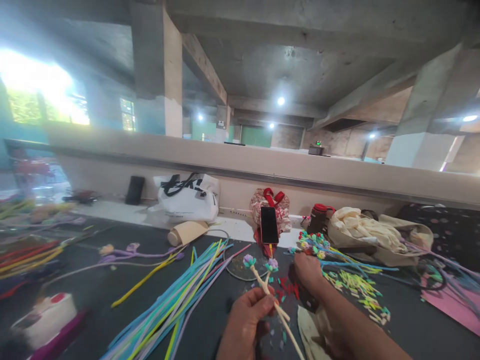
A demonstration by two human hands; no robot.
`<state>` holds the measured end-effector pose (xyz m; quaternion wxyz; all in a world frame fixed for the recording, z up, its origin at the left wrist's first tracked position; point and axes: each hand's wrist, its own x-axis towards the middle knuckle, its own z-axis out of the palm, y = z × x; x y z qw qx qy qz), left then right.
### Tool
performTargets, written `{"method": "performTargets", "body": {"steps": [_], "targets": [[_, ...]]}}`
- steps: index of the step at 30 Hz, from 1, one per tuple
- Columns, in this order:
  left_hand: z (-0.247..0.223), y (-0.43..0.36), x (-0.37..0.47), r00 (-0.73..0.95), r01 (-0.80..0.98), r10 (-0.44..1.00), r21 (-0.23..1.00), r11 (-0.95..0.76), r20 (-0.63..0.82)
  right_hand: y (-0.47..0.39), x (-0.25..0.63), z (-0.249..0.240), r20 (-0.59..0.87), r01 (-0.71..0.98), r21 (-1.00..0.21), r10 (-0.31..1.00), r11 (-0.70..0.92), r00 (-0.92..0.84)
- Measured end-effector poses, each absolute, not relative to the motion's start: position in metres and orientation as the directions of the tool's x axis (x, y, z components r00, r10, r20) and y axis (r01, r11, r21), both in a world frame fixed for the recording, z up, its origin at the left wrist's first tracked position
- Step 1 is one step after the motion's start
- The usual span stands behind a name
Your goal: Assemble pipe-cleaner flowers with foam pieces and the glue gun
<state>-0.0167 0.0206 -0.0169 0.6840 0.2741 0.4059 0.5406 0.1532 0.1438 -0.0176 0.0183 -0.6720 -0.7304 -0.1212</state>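
Observation:
My left hand (250, 314) is closed around a cream chenille-stem branch (282, 316), held upright at the middle of the table. Two of its forked tips carry small purple and teal flowers (249, 260). Further right, my right hand (309, 272) reaches down to the table with its fingers curled; what they hold, if anything, is hidden. Just beyond it lies a pile of small colourful chenille flowers (314, 241). Red bits (288, 289) are scattered between my two hands.
A bundle of long blue, lilac and yellow chenille stems (176, 302) lies left of my hands. A phone (269, 225) leans upright against a patterned bag. Yellow-green cut pieces (356, 285) spread at the right. A white bag (187, 197) and a cream cloth bag (369, 232) stand behind.

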Motion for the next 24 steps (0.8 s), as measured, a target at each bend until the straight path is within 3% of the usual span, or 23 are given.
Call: {"method": "performTargets", "body": {"steps": [10, 18, 24], "targets": [[-0.022, 0.027, -0.016, 0.037, -0.457, 0.969, 0.859, 0.232, -0.242, 0.149, 0.168, -0.017, 0.16, 0.986, 0.164, 0.985, 0.038, -0.064], [-0.012, 0.018, -0.019, 0.076, -0.464, 0.974, 0.858, 0.223, -0.212, 0.147, 0.166, -0.01, 0.153, 0.996, 0.085, 0.988, 0.003, -0.016], [-0.003, 0.012, -0.022, 0.048, -0.513, 0.973, 0.83, 0.218, -0.225, 0.133, 0.166, 0.013, 0.233, 1.0, -0.007, 0.972, 0.027, -0.024]]}}
